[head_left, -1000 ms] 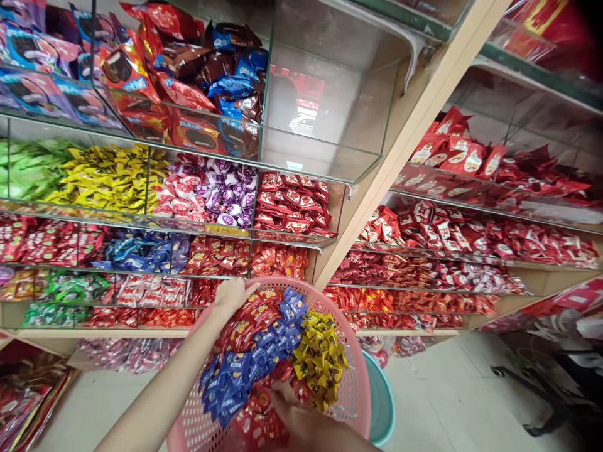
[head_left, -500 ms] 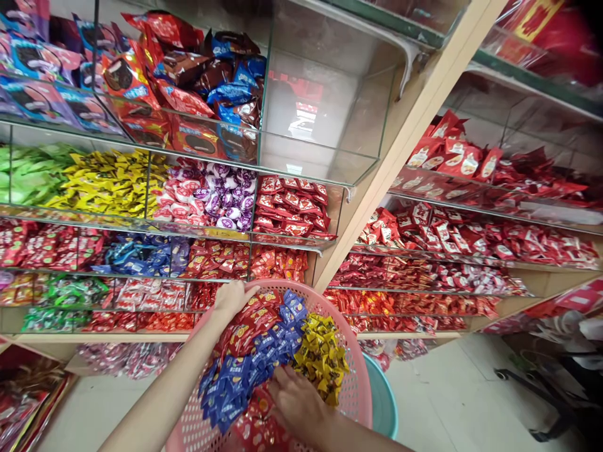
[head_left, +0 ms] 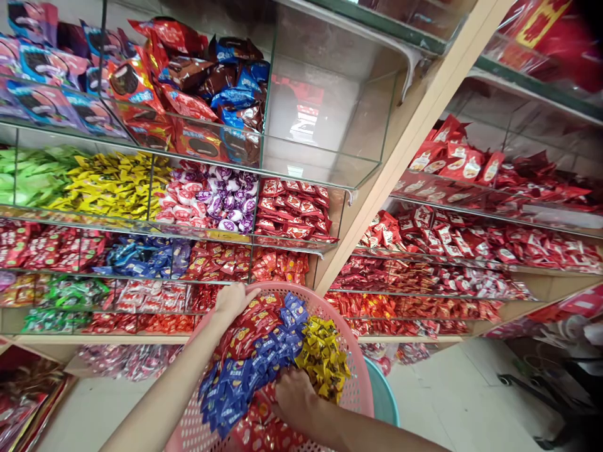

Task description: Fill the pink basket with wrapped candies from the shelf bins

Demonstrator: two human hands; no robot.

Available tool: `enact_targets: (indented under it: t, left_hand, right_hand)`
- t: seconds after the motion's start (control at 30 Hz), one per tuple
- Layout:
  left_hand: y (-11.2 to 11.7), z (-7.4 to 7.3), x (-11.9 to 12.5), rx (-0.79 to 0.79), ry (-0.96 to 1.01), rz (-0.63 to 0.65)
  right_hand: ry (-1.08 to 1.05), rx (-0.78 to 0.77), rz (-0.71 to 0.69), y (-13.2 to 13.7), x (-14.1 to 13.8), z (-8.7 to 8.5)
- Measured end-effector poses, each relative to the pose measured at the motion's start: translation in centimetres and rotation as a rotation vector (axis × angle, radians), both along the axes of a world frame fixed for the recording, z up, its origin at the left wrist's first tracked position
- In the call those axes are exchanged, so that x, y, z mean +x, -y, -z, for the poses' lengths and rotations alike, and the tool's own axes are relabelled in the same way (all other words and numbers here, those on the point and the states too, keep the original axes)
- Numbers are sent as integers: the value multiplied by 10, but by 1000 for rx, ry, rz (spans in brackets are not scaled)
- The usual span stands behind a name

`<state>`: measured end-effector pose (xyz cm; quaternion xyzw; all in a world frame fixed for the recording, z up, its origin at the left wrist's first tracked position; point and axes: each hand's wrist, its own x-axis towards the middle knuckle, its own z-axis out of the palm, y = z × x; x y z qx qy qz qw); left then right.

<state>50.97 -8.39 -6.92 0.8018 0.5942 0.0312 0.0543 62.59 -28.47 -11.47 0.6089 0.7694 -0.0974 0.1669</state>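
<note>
My left hand (head_left: 232, 302) is closed around the far-left rim of a pink plastic basket (head_left: 358, 358) with a perforated wall. Wrapped candies lie inside in groups by colour: red ones (head_left: 252, 320) at the back, blue ones (head_left: 235, 383) through the middle, yellow ones (head_left: 323, 358) on the right and more red ones (head_left: 264, 430) at the front. Down among the front red candies is my right hand (head_left: 296, 395), between the blue and the yellow ones. Its fingers are curled in, and their tips are hidden, so what they hold cannot be made out.
Glass-fronted shelves (head_left: 207, 235) of sorted sweets rise ahead, split by a slanting wooden upright (head_left: 400, 147). A teal tub (head_left: 384, 392) stands under the basket's right side. Chair legs (head_left: 532, 389) are on the tiled floor at right; bagged goods (head_left: 28, 402) are at lower left.
My right hand has curled its fingers, which lay more stretched out over the candies, and has shifted slightly right. My left hand keeps its grip on the rim.
</note>
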Motion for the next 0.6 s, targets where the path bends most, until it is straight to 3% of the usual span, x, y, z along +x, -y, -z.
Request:
enact_targets:
  t: [0.13, 0.27, 0.43, 0.5, 0.6]
  left_hand:
    - [1, 0, 0, -12, 1, -8]
    - [1, 1, 0, -3, 7, -11]
    - [0, 3, 0, 8, 17, -15]
    - [0, 3, 0, 3, 16, -13]
    - [0, 4, -1, 0, 10, -4]
  right_hand:
    - [-13, 5, 51, -2, 1, -4]
    - [-85, -26, 98, -19, 7, -43]
    - [-291, 270, 168, -84, 32, -101]
    - [-419, 355, 253, -116, 43, -110]
    - [-587, 308, 399, -158, 54, -103]
